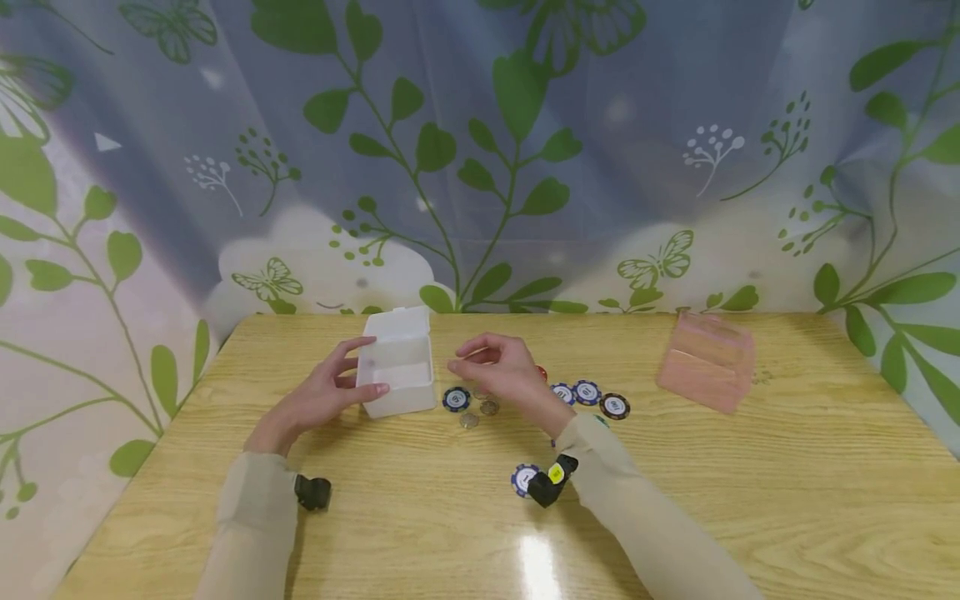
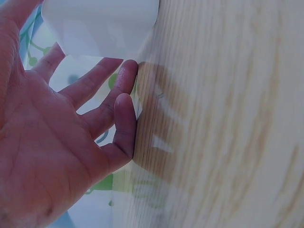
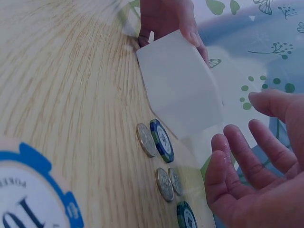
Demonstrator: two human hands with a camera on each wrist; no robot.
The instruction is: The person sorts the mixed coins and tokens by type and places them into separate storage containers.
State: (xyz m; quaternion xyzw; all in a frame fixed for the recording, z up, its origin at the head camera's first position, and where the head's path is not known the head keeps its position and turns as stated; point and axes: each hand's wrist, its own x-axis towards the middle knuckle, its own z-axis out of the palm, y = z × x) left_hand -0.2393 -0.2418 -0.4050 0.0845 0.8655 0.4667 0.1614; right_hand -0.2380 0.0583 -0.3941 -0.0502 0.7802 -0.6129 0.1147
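Note:
A white box point(image 1: 401, 402) stands on the table with its lid raised at the back. My left hand point(image 1: 330, 385) grips its left side, thumb along the front wall and a finger up by the lid. In the left wrist view, the other fingers point(image 2: 124, 78) spread beside the box. To the right of the box, my right hand point(image 1: 504, 371) hovers above the coins with loosely bent fingers. Nothing shows between its thumb and fingers in the right wrist view. Below it lie a dark blue poker chip point(image 1: 456, 399) and several silver coins point(image 3: 165, 184).
Blue-and-white chips point(image 1: 587, 392), a dark chip point(image 1: 615, 407) and a partly hidden red chip point(image 1: 542, 373) lie around the right forearm. Another chip point(image 1: 523, 480) sits nearer, beside the wrist camera. A pink pouch point(image 1: 705, 375) lies far right. A patterned curtain point(image 1: 465, 167) hangs behind the table.

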